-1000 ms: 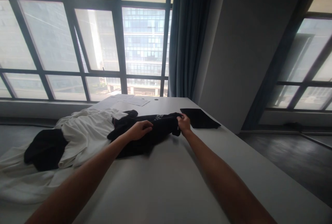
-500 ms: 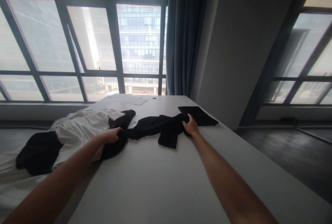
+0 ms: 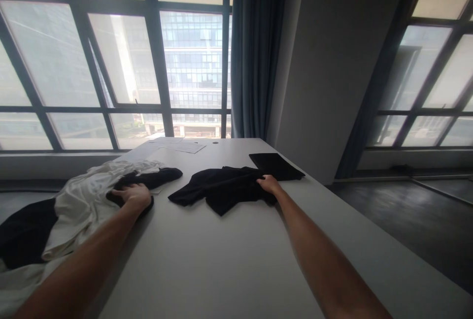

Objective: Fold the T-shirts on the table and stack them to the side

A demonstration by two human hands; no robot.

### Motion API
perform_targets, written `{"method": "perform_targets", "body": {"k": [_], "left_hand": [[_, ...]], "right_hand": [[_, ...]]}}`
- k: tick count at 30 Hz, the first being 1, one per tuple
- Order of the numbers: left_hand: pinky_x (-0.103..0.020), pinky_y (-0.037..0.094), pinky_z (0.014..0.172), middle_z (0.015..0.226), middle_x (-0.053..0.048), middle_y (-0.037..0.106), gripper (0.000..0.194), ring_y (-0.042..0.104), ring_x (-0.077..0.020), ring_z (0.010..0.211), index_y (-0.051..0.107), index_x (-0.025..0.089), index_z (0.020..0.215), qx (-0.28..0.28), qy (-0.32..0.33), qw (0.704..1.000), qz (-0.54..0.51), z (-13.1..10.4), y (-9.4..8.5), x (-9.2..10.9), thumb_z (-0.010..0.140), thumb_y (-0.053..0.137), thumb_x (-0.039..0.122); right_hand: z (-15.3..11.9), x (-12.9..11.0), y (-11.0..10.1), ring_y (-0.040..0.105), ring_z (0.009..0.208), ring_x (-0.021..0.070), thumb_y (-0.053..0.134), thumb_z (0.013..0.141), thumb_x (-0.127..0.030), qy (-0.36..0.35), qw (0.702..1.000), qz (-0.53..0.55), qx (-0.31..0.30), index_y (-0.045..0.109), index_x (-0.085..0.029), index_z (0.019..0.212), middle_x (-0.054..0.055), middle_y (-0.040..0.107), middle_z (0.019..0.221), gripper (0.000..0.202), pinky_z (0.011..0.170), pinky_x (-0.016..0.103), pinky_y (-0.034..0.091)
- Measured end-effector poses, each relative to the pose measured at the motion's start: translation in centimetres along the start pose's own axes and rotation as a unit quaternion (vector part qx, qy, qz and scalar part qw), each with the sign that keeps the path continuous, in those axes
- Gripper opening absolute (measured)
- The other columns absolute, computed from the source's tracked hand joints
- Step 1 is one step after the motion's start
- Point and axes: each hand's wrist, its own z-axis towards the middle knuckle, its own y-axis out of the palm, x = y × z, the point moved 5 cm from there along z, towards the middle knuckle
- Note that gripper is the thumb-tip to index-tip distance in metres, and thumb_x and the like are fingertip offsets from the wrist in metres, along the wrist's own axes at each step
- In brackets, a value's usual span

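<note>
A crumpled black shirt [image 3: 225,188] lies across the middle of the white table [image 3: 207,255], a sleeve-like flap pointing toward me. My right hand [image 3: 269,183] pinches it at its right end. To the left, my left hand [image 3: 135,195] rests with fingers apart on a black garment [image 3: 158,177] in the clothes pile, clear of the shirt. White cloth [image 3: 84,196] makes up much of that pile. Just behind my right hand is a flat, folded black garment [image 3: 277,165].
Sheets of paper [image 3: 186,146] lie at the table's far left. More dark cloth [image 3: 27,230] hangs over the pile's left side. Beyond the table stand large windows [image 3: 194,63], a blue curtain [image 3: 251,53] and a grey pillar [image 3: 325,73].
My left hand has let go of the black shirt's left end and moved left onto the pile, pushing the dark cloth there leftward. The shirt has spread out; my right hand stays on it.
</note>
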Motion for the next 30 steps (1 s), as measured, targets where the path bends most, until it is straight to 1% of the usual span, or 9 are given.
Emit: {"method": "perform_targets", "body": {"k": [2, 5, 8, 15, 18, 21, 24, 27, 30], "left_hand": [[-0.079, 0.021, 0.099, 0.137, -0.028, 0.054, 0.052, 0.032, -0.0535, 0.137, 0.059, 0.01, 0.127, 0.019, -0.04, 0.992, 0.115, -1.3, 1.1, 3.6, 0.079, 0.054, 0.027], [-0.066, 0.023, 0.11, 0.143, -0.019, 0.052, 0.048, 0.042, -0.0389, 0.136, 0.056, 0.018, 0.135, -0.039, 0.208, 0.972, 0.105, -4.2, 3.6, 11.3, 0.09, 0.046, 0.032], [-0.049, 0.032, 0.112, 0.134, -0.011, 0.06, 0.041, 0.053, -0.0298, 0.127, 0.061, 0.026, 0.129, -0.135, 0.394, 0.908, 0.052, -7.6, 5.5, 15.9, 0.089, 0.053, 0.034], [-0.035, 0.052, 0.079, 0.098, -0.008, 0.071, 0.018, 0.068, -0.0272, 0.091, 0.072, 0.021, 0.094, -0.184, 0.418, 0.89, 0.011, -11.0, 5.1, 18.0, 0.081, 0.061, 0.017], [-0.031, 0.053, 0.071, 0.077, -0.002, 0.07, 0.019, 0.067, -0.021, 0.074, 0.072, 0.022, 0.086, -0.361, 0.407, 0.831, -0.115, -12.4, 5.2, 18.8, 0.081, 0.068, 0.039], [-0.033, 0.054, 0.068, 0.079, -0.004, 0.071, 0.043, 0.067, -0.0184, 0.067, 0.07, 0.019, 0.093, -0.464, 0.342, 0.779, -0.246, -11.8, 5.5, 19.2, 0.083, 0.061, 0.06], [-0.039, 0.055, 0.077, 0.101, -0.01, 0.072, 0.049, 0.069, -0.0214, 0.079, 0.063, 0.018, 0.116, -0.281, 0.278, 0.856, -0.332, -7.8, 4.9, 18.9, 0.087, 0.056, 0.056], [-0.047, 0.046, 0.102, 0.135, -0.016, 0.059, 0.061, 0.06, -0.029, 0.118, 0.051, 0.019, 0.137, -0.087, 0.304, 0.9, -0.3, -5.2, 3.7, 18.7, 0.082, 0.066, 0.042], [-0.052, 0.03, 0.115, 0.155, -0.014, 0.039, 0.06, 0.034, -0.0338, 0.142, 0.057, 0.023, 0.132, -0.087, 0.399, 0.885, -0.225, -5.1, 3.3, 20.0, 0.076, 0.073, 0.037]], "right_hand": [[-0.5, -0.3, 1.0, 0.071, 0.082, 0.0235, 0.072, 0.072, -0.028, 0.014, 0.994, 0.056, -0.094, 0.072, -0.013, 0.084, 0.01, 0.074, 0.082, 0.019, 0.077, 0.031, 0.054], [-1.3, -0.8, 1.8, 0.07, 0.078, 0.0202, 0.074, 0.072, -0.03, 0.016, 0.977, 0.124, -0.173, 0.072, -0.013, 0.091, 0.006, 0.074, 0.083, 0.025, 0.074, 0.03, 0.055], [-1.3, -1.2, 1.3, 0.07, 0.081, 0.0197, 0.073, 0.072, -0.023, -0.016, 0.982, 0.134, -0.136, 0.071, -0.013, 0.1, 0.006, 0.074, 0.087, 0.03, 0.079, 0.031, 0.055], [-1.1, -1.6, -1.6, 0.064, 0.108, 0.0252, 0.062, 0.076, -0.022, -0.02, 0.992, 0.088, 0.085, 0.068, -0.015, 0.112, 0.012, 0.071, 0.109, 0.037, 0.098, 0.036, 0.048], [-1.7, -2.6, -1.3, 0.065, 0.104, 0.0236, 0.06, 0.078, -0.023, -0.02, 0.986, 0.156, 0.064, 0.067, -0.016, 0.113, 0.01, 0.071, 0.107, 0.036, 0.094, 0.036, 0.05], [-3.0, -4.8, -0.1, 0.068, 0.089, 0.0207, 0.061, 0.077, -0.022, -0.033, 0.959, 0.269, -0.077, 0.067, -0.017, 0.111, 0.007, 0.073, 0.096, 0.035, 0.086, 0.035, 0.054], [-5.4, -8.1, 1.0, 0.069, 0.079, 0.0192, 0.066, 0.073, -0.02, -0.047, 0.904, 0.315, -0.284, 0.068, -0.018, 0.11, 0.005, 0.074, 0.091, 0.037, 0.08, 0.034, 0.055], [-7.9, -10.9, 1.0, 0.07, 0.079, 0.0187, 0.072, 0.07, -0.021, -0.06, 0.854, 0.306, -0.416, 0.07, -0.018, 0.109, 0.004, 0.074, 0.093, 0.04, 0.081, 0.032, 0.054], [-9.5, -12.6, 0.5, 0.07, 0.083, 0.0195, 0.078, 0.065, -0.023, -0.074, 0.821, 0.303, -0.478, 0.071, -0.016, 0.108, 0.005, 0.075, 0.096, 0.045, 0.084, 0.032, 0.053]]}}
